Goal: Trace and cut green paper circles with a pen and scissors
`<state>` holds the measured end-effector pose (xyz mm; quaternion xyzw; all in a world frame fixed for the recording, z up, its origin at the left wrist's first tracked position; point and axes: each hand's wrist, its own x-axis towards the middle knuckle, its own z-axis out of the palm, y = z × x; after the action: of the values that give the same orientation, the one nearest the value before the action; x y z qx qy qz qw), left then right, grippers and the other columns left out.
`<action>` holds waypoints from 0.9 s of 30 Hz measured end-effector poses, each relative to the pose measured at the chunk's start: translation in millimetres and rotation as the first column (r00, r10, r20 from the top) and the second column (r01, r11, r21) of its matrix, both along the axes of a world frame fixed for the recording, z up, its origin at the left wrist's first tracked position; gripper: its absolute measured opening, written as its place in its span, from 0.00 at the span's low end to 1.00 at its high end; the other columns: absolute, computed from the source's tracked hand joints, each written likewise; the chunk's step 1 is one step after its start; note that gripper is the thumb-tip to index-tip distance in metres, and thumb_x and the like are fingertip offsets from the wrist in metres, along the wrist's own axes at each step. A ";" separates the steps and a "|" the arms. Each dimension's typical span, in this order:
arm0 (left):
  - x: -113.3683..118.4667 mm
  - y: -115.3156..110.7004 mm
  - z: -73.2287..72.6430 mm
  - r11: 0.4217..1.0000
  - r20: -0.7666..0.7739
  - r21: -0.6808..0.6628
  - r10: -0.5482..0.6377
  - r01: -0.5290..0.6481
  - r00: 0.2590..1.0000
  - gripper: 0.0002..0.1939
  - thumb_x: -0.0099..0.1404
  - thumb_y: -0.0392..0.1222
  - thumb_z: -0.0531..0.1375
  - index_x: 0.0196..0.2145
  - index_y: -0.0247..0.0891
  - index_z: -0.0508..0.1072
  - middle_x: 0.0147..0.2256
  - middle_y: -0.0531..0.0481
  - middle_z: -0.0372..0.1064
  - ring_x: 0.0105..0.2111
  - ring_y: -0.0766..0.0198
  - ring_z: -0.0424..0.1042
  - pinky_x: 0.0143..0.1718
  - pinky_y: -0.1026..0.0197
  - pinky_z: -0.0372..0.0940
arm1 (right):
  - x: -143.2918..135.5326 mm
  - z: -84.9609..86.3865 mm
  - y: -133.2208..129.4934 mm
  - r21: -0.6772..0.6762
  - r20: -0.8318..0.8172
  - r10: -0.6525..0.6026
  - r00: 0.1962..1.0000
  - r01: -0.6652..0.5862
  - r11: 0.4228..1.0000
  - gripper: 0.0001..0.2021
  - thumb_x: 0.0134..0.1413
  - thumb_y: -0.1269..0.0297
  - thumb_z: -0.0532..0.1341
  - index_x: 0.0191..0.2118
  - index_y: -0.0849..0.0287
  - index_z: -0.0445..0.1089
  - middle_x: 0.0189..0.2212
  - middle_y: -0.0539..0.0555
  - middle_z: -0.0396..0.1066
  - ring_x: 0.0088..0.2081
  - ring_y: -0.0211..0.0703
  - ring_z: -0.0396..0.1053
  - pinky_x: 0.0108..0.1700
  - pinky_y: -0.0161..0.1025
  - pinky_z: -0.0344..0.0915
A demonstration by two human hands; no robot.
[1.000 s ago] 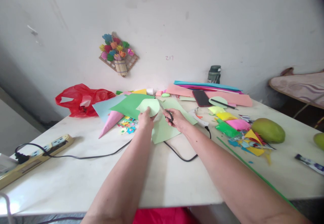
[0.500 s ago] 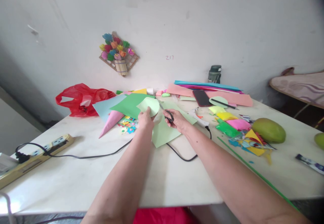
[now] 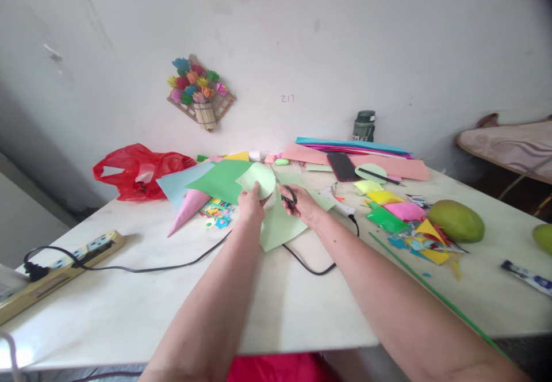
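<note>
Between thumb and fingers, my left hand (image 3: 251, 202) pinches a pale green paper piece (image 3: 260, 178), rounded on its right side with a corner at the left. My right hand (image 3: 299, 202) grips black-handled scissors (image 3: 290, 197), their blades pointing up beside the right edge of that piece. Beneath both hands lies a larger pale green sheet (image 3: 280, 229). A dark green sheet (image 3: 215, 180) lies just left of the held paper, next to a pink paper cone (image 3: 187, 212). Whether the blades touch the paper I cannot tell.
A white glue gun (image 3: 344, 206) with a black cord lies right of my hands. Farther right are a phone (image 3: 342, 167), a pale green oval (image 3: 371, 173), colourful packets (image 3: 405, 211) and a green mango (image 3: 456, 221). A power strip (image 3: 64, 272) and red bag (image 3: 129, 166) stand left.
My left hand has shifted slightly right and turned the pale green piece a little, its rounded edge now more upright. The scissors remain in my right hand beside it.
</note>
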<state>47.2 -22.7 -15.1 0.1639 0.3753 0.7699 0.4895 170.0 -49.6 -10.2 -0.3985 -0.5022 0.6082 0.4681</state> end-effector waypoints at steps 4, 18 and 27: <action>-0.6 0.2 -0.9 1.000 0.002 0.017 -0.009 0.009 1.000 0.07 0.55 0.28 0.60 0.32 0.34 0.66 0.32 0.50 0.69 0.30 0.64 0.71 0.37 0.49 0.69 | -1.6 0.8 -1.0 -0.010 -0.017 -0.016 1.000 0.016 1.000 0.22 0.38 0.46 0.63 0.33 0.58 0.62 0.13 0.42 0.60 0.12 0.27 0.54 0.14 0.26 0.47; -3.5 3.2 -2.6 1.000 0.020 0.018 0.006 -0.006 1.000 0.08 0.53 0.29 0.61 0.31 0.33 0.66 0.32 0.48 0.69 0.34 0.60 0.72 0.37 0.47 0.69 | -2.3 -3.3 2.5 0.005 -0.023 -0.033 0.999 0.033 0.999 0.18 0.42 0.51 0.62 0.36 0.58 0.64 0.13 0.42 0.59 0.12 0.26 0.53 0.15 0.26 0.49; -8.1 5.7 -2.4 0.999 0.009 -0.013 0.035 -0.035 0.999 0.09 0.52 0.30 0.61 0.31 0.34 0.65 0.32 0.48 0.68 0.36 0.57 0.72 0.36 0.46 0.69 | -3.0 -0.9 1.7 -0.006 0.017 -0.043 0.999 0.043 0.999 0.18 0.43 0.52 0.63 0.38 0.57 0.64 0.13 0.42 0.60 0.12 0.26 0.53 0.15 0.25 0.49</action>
<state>39.1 -17.0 -17.5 0.1506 0.3807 0.7766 0.4787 166.9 -47.8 -11.1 -0.4157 -0.4956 0.5962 0.4755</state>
